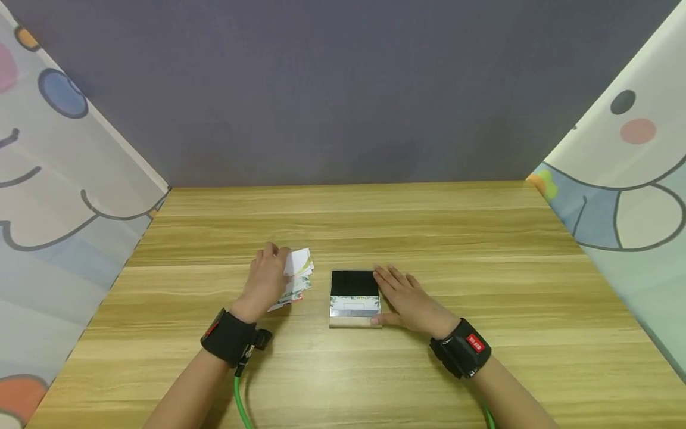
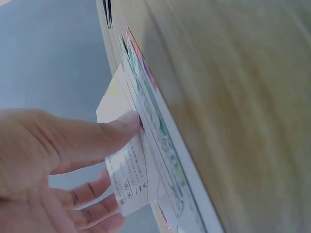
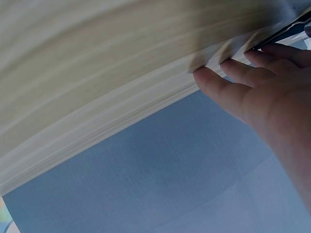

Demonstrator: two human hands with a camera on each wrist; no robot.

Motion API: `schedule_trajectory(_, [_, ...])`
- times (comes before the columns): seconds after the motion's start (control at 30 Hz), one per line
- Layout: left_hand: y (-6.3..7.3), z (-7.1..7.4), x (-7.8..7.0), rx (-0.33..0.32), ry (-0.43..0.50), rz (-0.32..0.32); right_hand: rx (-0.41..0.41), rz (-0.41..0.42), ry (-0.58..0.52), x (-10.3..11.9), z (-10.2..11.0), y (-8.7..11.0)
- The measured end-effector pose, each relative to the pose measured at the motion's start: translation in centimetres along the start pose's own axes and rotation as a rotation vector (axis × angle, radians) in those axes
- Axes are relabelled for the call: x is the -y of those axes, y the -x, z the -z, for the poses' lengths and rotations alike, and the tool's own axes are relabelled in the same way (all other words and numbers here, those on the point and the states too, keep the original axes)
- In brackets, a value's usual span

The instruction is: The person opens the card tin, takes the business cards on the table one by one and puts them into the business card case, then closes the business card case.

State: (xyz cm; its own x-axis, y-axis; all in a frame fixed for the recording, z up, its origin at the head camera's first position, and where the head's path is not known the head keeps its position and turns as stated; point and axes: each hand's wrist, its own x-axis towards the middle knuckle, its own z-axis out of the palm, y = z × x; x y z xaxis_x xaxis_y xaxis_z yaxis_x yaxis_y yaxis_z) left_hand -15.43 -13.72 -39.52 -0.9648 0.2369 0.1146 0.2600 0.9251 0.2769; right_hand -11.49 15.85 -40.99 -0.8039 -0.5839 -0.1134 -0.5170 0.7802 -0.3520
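Observation:
Left of centre on the table, my left hand [image 1: 266, 276] pinches a white business card [image 2: 129, 170] between thumb and fingers. That card stands tilted against several other cards [image 1: 296, 287], fanned out with leafy and red printed edges. To their right lies an opened card case [image 1: 355, 322] with a black panel at the back. A floral-edged card [image 1: 354, 302] sits in its front part. My right hand [image 1: 409, 302] rests at the case's right side, fingers extended, thumb at the near corner and index fingertip at the far one. Its other fingertips touch the table in the right wrist view.
The wood-grain table [image 1: 343, 220] ends at a dark grey panel [image 1: 343, 95] behind. Cartoon-printed cloths [image 1: 75, 179] stand along both sides. A black band [image 1: 229, 338] with a green cable [image 1: 240, 399] is on the left wrist, and another band [image 1: 461, 348] on the right.

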Motion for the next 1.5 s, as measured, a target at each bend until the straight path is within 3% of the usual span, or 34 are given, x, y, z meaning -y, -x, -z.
schedule_trajectory(0.4, [-0.1,-0.1,0.0,-0.205,-0.011,-0.063,0.014,-0.01,-0.01,0.1,-0.3,0.1])
schedule_trajectory(0.6, [0.1,0.7,-0.8,-0.228,0.087,-0.086,0.011,-0.01,-0.008,0.0,-0.3,0.1])
schedule_trajectory(0.93, [-0.4,1.9,-3.6,-0.177,0.227,-0.139,-0.003,-0.007,-0.007,0.0,-0.2,0.0])
schedule_trajectory(1.5, [-1.1,0.8,-7.0,0.057,0.43,-0.206,-0.013,-0.001,-0.012,0.0,-0.1,0.0])
